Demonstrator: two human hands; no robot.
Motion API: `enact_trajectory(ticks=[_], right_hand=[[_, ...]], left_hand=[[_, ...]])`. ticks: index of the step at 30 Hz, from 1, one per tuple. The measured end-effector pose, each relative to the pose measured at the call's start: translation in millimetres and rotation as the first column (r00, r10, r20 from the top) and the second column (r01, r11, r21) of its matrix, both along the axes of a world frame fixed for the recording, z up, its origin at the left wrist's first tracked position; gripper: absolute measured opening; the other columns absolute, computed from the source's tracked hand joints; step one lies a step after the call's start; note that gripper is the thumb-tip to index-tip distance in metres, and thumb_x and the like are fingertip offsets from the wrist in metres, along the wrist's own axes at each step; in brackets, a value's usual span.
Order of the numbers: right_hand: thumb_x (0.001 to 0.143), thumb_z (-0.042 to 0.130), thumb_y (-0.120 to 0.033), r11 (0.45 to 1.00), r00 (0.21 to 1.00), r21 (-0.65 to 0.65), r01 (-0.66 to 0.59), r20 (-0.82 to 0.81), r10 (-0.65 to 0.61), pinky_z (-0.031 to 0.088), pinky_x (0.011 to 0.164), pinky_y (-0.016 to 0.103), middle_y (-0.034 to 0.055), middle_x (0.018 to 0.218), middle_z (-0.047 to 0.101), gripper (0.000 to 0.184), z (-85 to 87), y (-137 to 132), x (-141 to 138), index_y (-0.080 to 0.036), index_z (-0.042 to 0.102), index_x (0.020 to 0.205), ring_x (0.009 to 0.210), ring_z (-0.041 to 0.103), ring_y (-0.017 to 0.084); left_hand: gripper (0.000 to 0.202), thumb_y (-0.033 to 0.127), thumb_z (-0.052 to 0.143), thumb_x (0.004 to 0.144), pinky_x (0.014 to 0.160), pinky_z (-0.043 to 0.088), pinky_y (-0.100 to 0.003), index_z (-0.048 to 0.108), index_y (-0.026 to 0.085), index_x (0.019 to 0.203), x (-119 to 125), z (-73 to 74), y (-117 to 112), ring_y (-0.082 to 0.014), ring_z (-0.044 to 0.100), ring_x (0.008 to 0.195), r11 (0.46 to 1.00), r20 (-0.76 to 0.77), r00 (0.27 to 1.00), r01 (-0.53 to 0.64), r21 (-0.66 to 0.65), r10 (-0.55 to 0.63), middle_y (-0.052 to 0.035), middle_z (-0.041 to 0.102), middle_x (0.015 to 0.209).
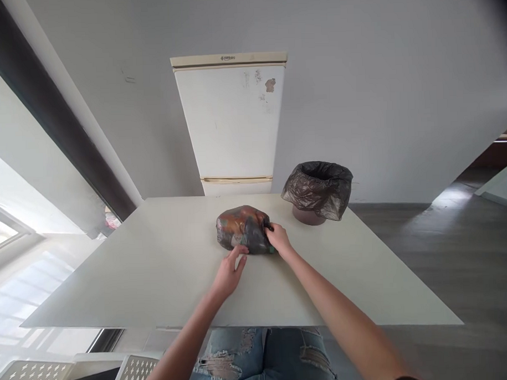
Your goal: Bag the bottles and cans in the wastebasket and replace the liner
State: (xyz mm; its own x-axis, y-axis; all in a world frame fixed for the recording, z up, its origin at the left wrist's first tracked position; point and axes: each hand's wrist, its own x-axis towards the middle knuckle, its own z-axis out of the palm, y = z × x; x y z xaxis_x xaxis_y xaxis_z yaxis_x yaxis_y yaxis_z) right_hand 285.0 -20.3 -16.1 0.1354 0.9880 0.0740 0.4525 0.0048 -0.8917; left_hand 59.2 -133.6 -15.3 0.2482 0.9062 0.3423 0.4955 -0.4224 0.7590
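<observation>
On the white table (156,271) lies a filled dark plastic bag (242,226), with orange-brown and greenish contents showing through its thin film. My right hand (279,239) is closed around the gathered dark plastic at the bag's right end. Against the bag's near edge rests my left hand (233,265), its thumb and fingers apart and not wrapped around anything. What exactly is inside the bag cannot be made out.
A trash bin (308,214) lined with a dark plastic bag (320,185) stands at the table's far right. Behind the table is a white refrigerator (234,118). Perforated white baskets (35,378) sit below the table's near left edge.
</observation>
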Motion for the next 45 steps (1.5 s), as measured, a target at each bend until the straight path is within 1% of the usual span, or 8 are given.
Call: enact_trajectory(ticks=[6,10,15,19,23,30,35,45], right_hand=[[0.080,0.066,-0.053,0.985,0.948,0.056,-0.165,-0.265,0.174,0.044,0.069,0.030,0.0042,0.078,0.072,0.033,-7.4,27,-11,-0.020,0.069,0.076,0.078,0.063,0.023],[0.079,0.067,-0.058,0.978,0.887,0.098,-0.182,-0.414,0.206,0.045,0.068,0.031,0.0042,0.079,0.071,0.040,-18.9,25,-11,-0.019,0.071,0.089,0.073,0.061,0.021],[0.078,0.072,-0.062,0.965,0.821,0.124,-0.229,-0.509,0.260,0.041,0.061,0.030,-0.0008,0.064,0.058,0.043,-22.2,26,-13,-0.020,0.064,0.082,0.061,0.052,0.017],[0.083,0.073,-0.061,0.940,0.778,0.176,-0.291,-0.528,0.340,0.040,0.063,0.029,-0.0013,0.068,0.057,0.042,-19.8,20,-22,-0.020,0.063,0.080,0.065,0.051,0.016],[0.087,0.072,-0.059,0.908,0.749,0.220,-0.357,-0.513,0.419,0.043,0.070,0.029,0.0002,0.074,0.060,0.041,-13.9,9,-24,-0.020,0.063,0.077,0.073,0.054,0.017],[0.078,0.082,-0.047,0.882,0.767,0.256,-0.395,-0.437,0.470,0.049,0.087,0.033,0.0044,0.103,0.071,0.039,-5.1,6,-16,-0.020,0.075,0.106,0.098,0.063,0.022],[0.073,0.087,-0.046,0.906,0.820,0.236,-0.352,-0.388,0.420,0.045,0.078,0.032,0.0028,0.083,0.069,0.033,-10.7,14,-17,-0.018,0.076,0.087,0.077,0.058,0.019],[0.084,0.076,-0.057,0.945,0.763,0.229,-0.232,-0.560,0.323,0.043,0.071,0.029,0.0004,0.079,0.064,0.037,-6.0,16,-2,-0.022,0.068,0.086,0.074,0.056,0.018]], left_hand=[[0.018,0.029,0.048,0.101,0.070,0.047,-0.031,0.059,0.024,0.089,-9,10.2,97,-0.0192,0.062,0.074,0.963,-0.028,0.975,-0.214,0.162,0.221,-0.0035,0.066,0.081],[0.017,0.023,0.049,0.098,0.065,0.042,-0.029,0.055,0.023,0.081,-13,4.1,127,-0.0172,0.057,0.066,0.939,0.005,0.959,-0.279,0.201,0.284,-0.0010,0.061,0.072],[0.023,0.030,0.043,0.106,0.069,0.047,-0.029,0.062,0.022,0.096,-10,-1.0,113,-0.0165,0.057,0.070,0.926,0.042,0.968,-0.249,0.282,0.248,-0.0025,0.063,0.079],[0.026,0.041,0.061,0.101,0.090,0.053,-0.035,0.068,0.025,0.120,-6,3.6,100,-0.0213,0.064,0.095,0.933,-0.017,0.993,-0.103,0.343,0.116,-0.0061,0.067,0.099],[0.028,0.047,0.069,0.095,0.097,0.053,-0.042,0.073,0.025,0.113,-1,4.7,103,-0.0255,0.065,0.102,0.934,-0.062,0.996,-0.038,0.354,0.064,-0.0079,0.069,0.103],[0.034,0.048,0.043,0.108,0.075,0.052,-0.033,0.066,0.023,0.103,-2,-1.3,109,-0.0196,0.064,0.077,0.940,0.094,0.983,-0.179,0.289,0.158,-0.0042,0.070,0.084],[0.037,0.054,0.042,0.108,0.061,0.044,-0.027,0.062,0.022,0.103,-9,-1.6,111,-0.0152,0.054,0.063,0.935,0.202,0.957,-0.256,0.245,0.209,0.0014,0.059,0.070],[0.040,0.054,0.039,0.109,0.069,0.047,-0.030,0.065,0.023,0.105,-14,2.6,113,-0.0173,0.058,0.072,0.913,0.238,0.933,-0.327,0.244,0.270,-0.0032,0.066,0.083]])
